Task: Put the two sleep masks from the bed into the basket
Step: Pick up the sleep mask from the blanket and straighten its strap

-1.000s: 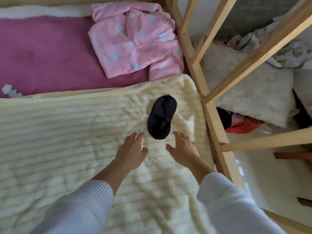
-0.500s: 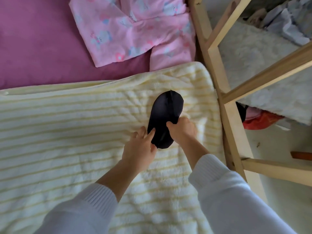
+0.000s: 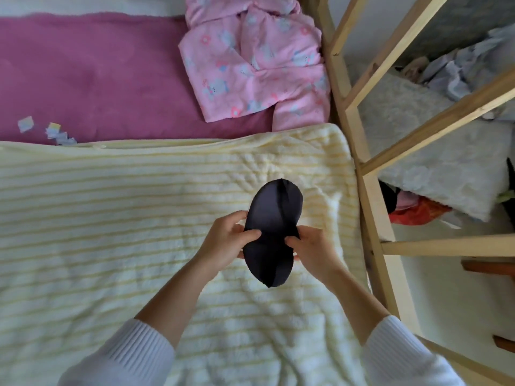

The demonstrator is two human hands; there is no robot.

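Note:
A black sleep mask (image 3: 271, 218) is held up above the cream striped blanket (image 3: 111, 218), its long axis pointing away from me. My left hand (image 3: 225, 240) pinches its left edge at the narrow middle. My right hand (image 3: 313, 250) pinches the right edge at the same height. A seam runs down the mask, so it may be two masks stacked, but I cannot tell. No basket is in view.
A folded pink patterned garment (image 3: 256, 59) lies on the magenta sheet (image 3: 92, 76) beyond the blanket. Small paper scraps (image 3: 53, 130) sit at the left. A wooden bed frame (image 3: 362, 174) borders the right, with a white quilt (image 3: 434, 151) and red fabric (image 3: 415, 211) below.
Both hands reached the mask, closed on its sides and lifted it off the blanket toward me.

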